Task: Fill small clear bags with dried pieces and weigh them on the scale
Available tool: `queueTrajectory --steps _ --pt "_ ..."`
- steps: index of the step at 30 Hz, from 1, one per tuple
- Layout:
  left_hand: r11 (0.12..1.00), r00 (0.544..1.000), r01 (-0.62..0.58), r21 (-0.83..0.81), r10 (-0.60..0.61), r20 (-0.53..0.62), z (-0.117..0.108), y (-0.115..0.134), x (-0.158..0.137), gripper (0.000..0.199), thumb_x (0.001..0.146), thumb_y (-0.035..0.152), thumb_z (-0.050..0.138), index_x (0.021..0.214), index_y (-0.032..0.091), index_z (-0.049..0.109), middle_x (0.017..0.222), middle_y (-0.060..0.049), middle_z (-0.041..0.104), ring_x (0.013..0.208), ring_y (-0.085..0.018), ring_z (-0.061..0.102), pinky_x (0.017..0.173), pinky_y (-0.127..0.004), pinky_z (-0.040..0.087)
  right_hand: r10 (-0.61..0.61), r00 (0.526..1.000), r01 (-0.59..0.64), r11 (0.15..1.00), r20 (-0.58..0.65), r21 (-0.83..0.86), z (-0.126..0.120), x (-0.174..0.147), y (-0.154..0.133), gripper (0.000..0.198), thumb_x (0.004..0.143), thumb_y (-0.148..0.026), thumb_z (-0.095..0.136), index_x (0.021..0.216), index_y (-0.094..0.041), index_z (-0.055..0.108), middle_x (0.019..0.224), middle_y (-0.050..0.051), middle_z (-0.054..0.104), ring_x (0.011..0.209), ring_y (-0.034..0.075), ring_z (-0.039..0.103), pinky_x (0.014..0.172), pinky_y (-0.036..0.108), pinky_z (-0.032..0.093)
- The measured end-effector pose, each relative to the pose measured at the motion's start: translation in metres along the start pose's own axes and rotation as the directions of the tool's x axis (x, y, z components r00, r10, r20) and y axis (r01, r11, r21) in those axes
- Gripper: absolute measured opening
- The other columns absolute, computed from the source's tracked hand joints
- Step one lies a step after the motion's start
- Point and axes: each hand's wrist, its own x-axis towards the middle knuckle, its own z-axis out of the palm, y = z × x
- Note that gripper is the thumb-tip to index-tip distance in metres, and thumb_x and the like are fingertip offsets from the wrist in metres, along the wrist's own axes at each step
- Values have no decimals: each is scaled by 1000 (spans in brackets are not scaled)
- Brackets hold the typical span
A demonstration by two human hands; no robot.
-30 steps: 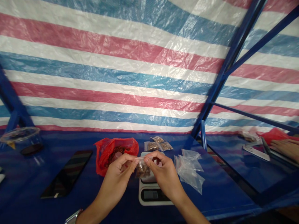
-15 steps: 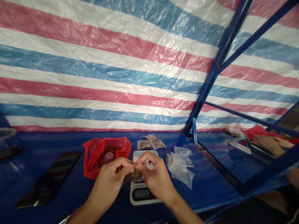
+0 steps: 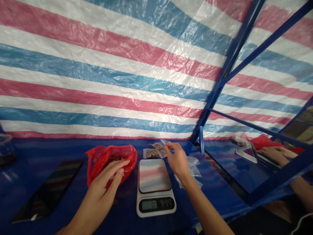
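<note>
My left hand [image 3: 109,178] is at the near right side of a red plastic bag [image 3: 97,156] of dark brown dried pieces [image 3: 117,158]. Its fingers are stretched out, the thumb is apart, and nothing shows in it. Beyond a kitchen scale [image 3: 155,176], my right hand [image 3: 178,159] pinches a small clear zip bag [image 3: 164,142], partly hidden by the fingers. Touching or close to it lie filled zip bags [image 3: 150,153]. The scale's pan is bare and its display [image 3: 149,205] seems to read 0.0. Flat unfilled zip bags [image 3: 194,169] lie partly behind my right forearm.
A black tablet-like slab [image 3: 49,191] lies at the left, with a clear container [image 3: 6,150] behind it. Blue frame bars [image 3: 215,88] rise at the right. Beyond them, another person's hands [image 3: 276,153] rest near a second red bag [image 3: 266,142]. Striped sheeting [image 3: 97,81] hangs behind.
My hands have parted from their pinch above the scale. The right has carried the zip bag back towards the filled ones; the left has moved to the red bag. The scale's pan is uncovered.
</note>
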Motion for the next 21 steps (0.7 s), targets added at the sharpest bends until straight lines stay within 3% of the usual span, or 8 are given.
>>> queueTrajectory --steps 3,9,12,14,17,21 --pt "1000 1000 -20 15 20 -3 0 0 -1 40 100 51 47 123 29 72 123 -5 74 118 -23 69 113 -41 50 -56 962 74 996 266 -58 13 -2 13 32 99 -38 51 109 -20 75 117 11 75 109 29 70 96 40 50" --pt "997 997 -70 19 69 18 0 2 -1 35 102 46 47 118 28 73 121 -6 72 118 -20 68 105 -30 54 -80 938 87 996 338 -5 20 -4 25 48 106 -43 35 109 -20 76 114 12 78 109 28 72 98 40 52" --pt "996 996 -82 21 82 16 -1 4 -1 35 102 45 47 115 27 73 109 -5 72 108 -19 70 100 -28 56 -98 949 87 995 300 47 6 -2 28 47 105 -45 36 118 -21 74 122 10 76 117 25 70 103 37 51" --pt "996 996 -87 27 87 16 -1 5 -2 34 101 46 47 114 27 73 108 -5 72 107 -19 70 100 -28 57 -63 981 59 998 183 27 -13 1 37 44 102 -45 40 118 -21 74 121 10 76 114 26 70 102 38 51" --pt "995 996 -86 55 85 15 -2 1 -5 34 101 46 48 116 28 73 117 -4 72 109 -20 70 100 -28 56 29 999 -23 984 31 -179 -47 2 60 36 95 -38 49 113 -21 75 113 10 77 101 28 72 94 42 54" --pt "970 983 -181 162 178 37 -13 -6 4 30 98 46 53 114 31 74 123 -1 73 115 -21 70 98 -24 56 24 994 18 929 110 -369 -78 -6 90 27 88 -32 59 104 -20 78 109 11 77 107 32 69 100 48 50"
